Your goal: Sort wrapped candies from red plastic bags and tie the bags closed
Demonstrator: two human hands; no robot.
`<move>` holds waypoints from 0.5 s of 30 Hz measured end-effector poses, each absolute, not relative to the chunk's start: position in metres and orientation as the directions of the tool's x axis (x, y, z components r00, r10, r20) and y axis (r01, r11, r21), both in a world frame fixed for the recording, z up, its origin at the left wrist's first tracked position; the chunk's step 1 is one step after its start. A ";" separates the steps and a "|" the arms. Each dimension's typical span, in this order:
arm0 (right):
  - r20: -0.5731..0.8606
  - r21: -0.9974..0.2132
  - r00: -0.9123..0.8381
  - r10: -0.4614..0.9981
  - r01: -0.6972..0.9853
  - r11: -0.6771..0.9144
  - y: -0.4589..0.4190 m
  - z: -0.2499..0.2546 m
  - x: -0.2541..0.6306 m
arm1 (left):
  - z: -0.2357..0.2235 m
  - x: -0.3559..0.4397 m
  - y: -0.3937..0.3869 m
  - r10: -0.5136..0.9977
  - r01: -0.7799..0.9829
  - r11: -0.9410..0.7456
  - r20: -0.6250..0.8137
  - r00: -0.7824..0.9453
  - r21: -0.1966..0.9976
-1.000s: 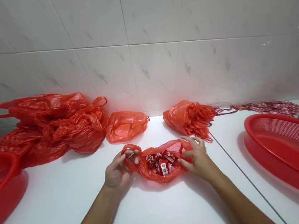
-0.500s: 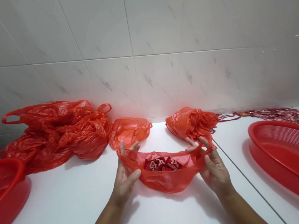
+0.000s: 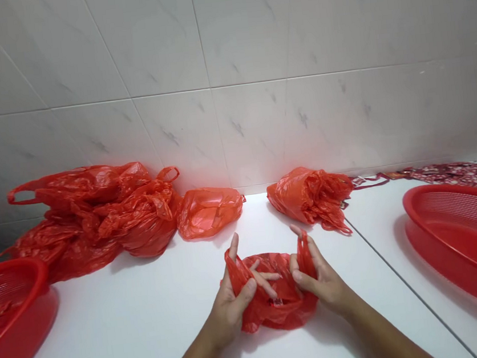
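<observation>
A thin red plastic bag [image 3: 286, 317] with loop handles is on the white table in front of me. My left hand [image 3: 235, 300] has one handle looped over its index finger and pinched by the thumb, while other fingers reach into the bag's mouth. On the opposite side my right hand [image 3: 318, 276] grips the second handle between thumb and fingers, its index finger raised through the loop. Inside the bag, small dark red printed packets [image 3: 277, 301] show only in part, mostly covered by fingers and plastic.
A heap of red plastic bags [image 3: 140, 224] lies at the back left. Two more bundled bags, one left [image 3: 210, 211] and one right [image 3: 304, 194], rest by the tiled wall. Red plastic baskets stand left [image 3: 26, 318] and right [image 3: 434, 237]. Dark red printed packets [image 3: 457, 174] lie behind.
My hands have come closer together, drawing the bag's two sides inward and bringing it nearer to me. The wide mouth has narrowed, and the handles now stand up around my index fingers.
</observation>
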State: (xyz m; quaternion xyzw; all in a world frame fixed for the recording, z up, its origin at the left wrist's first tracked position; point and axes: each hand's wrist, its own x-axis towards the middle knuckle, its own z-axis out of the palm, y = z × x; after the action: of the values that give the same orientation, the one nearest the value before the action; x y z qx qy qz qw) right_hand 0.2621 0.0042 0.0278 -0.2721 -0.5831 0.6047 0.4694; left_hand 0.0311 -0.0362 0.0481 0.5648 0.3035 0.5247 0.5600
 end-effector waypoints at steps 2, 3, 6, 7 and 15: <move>0.205 -0.978 -0.502 0.840 -0.130 0.161 0.006 0.022 0.262 | 0.046 0.036 -0.040 0.911 -0.128 -0.246 0.274 0.309 0.961; 0.201 -0.979 -0.546 0.813 -0.085 0.184 0.006 0.019 0.260 | 0.046 0.038 -0.041 0.901 -0.054 -0.276 0.278 0.334 0.960; 0.153 -0.981 -0.648 0.746 -0.006 0.195 0.004 0.012 0.252 | 0.047 0.043 -0.045 0.846 0.187 -0.390 0.270 0.460 0.902; 0.117 -0.986 -0.671 0.732 0.009 0.166 0.001 0.011 0.248 | 0.047 0.044 -0.045 0.822 0.253 -0.419 0.246 0.513 0.872; -0.037 -0.996 -0.724 0.689 0.081 0.032 -0.013 0.015 0.233 | 0.036 0.051 -0.047 0.797 0.509 -0.498 0.138 0.588 0.702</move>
State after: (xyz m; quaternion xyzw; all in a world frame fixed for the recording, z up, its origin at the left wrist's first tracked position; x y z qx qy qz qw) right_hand 0.2332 -0.0125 0.0152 -0.2845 -0.6771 0.6351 0.2392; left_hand 0.0510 -0.0474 0.0357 0.8344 0.3914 0.2297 0.3129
